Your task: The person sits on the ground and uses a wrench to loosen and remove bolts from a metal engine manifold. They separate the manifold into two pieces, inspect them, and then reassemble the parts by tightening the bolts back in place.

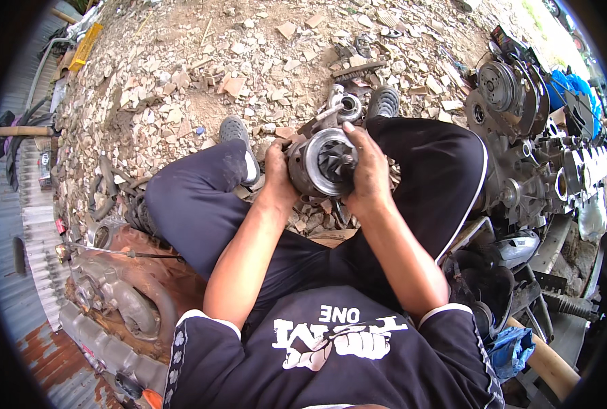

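Between my two hands is a turbocharger core (pixel 310 167), a round dull-metal body with its finned wheel facing up toward me. My left hand (pixel 279 167) wraps its left side, fingers curled around the housing. On the opposite side my right hand (pixel 371 167) grips it, the thumb lying along the upper rim beside the wheel. The core is held up above the ground, between my bent knees. Just beyond it, between my shoes, a snail-shaped metal housing (pixel 348 107) rests on the stones. The underside of the core and most of my fingertips are hidden.
Stony ground (pixel 262 61) with broken tile pieces spreads ahead. To my right are piled engine parts (pixel 528 163), including a round pulley (pixel 497 85), and a blue plastic bag (pixel 512 351). At my left lie a cast metal manifold (pixel 123 300) and corrugated sheets (pixel 38 225).
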The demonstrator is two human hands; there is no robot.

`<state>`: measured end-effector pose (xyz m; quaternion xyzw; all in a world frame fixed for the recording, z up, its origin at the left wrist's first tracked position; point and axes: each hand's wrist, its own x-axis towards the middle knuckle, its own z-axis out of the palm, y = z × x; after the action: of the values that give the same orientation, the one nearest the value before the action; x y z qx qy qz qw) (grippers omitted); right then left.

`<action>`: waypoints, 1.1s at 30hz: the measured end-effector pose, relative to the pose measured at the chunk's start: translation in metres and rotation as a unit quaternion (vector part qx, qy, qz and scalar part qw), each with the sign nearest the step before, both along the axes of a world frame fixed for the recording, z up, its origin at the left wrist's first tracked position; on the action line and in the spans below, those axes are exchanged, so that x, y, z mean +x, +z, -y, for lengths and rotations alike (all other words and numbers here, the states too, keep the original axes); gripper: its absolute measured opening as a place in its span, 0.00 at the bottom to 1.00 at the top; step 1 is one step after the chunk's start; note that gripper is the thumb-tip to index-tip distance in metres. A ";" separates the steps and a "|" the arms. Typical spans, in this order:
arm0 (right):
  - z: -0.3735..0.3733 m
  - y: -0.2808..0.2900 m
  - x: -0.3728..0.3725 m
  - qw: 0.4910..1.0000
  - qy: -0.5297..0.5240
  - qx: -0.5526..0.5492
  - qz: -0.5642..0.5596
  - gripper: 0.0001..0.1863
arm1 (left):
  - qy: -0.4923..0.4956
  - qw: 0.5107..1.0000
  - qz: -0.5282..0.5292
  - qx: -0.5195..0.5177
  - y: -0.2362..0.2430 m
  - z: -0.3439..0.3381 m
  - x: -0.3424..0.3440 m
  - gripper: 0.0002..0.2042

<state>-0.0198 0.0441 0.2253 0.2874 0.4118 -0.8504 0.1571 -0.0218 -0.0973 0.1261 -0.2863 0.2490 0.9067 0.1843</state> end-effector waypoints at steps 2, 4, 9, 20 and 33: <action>0.011 -0.027 0.001 0.999 -0.023 0.016 0.019 0.09 | -0.020 0.998 0.056 -0.024 -0.018 0.006 -0.002 0.25; 0.024 -0.065 0.002 0.997 -0.044 0.055 0.026 0.08 | -0.057 0.994 0.093 -0.027 -0.038 0.004 -0.006 0.28; 0.033 -0.144 0.014 0.998 -0.050 0.020 0.041 0.07 | -0.030 0.973 0.154 -0.168 -0.132 0.026 0.008 0.22; 0.025 -0.239 0.022 0.939 -0.013 0.344 0.008 0.15 | -0.100 0.920 0.077 -0.370 -0.127 -0.020 -0.004 0.25; -0.021 -0.276 0.005 0.940 -0.081 0.321 0.080 0.14 | -0.292 0.596 -0.129 -0.737 -0.137 0.005 0.003 0.28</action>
<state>-0.0149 0.0648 -0.0512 0.4217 0.6247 -0.6569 0.0191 -0.0187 -0.1022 -0.0110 -0.1169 0.9236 0.3404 0.1317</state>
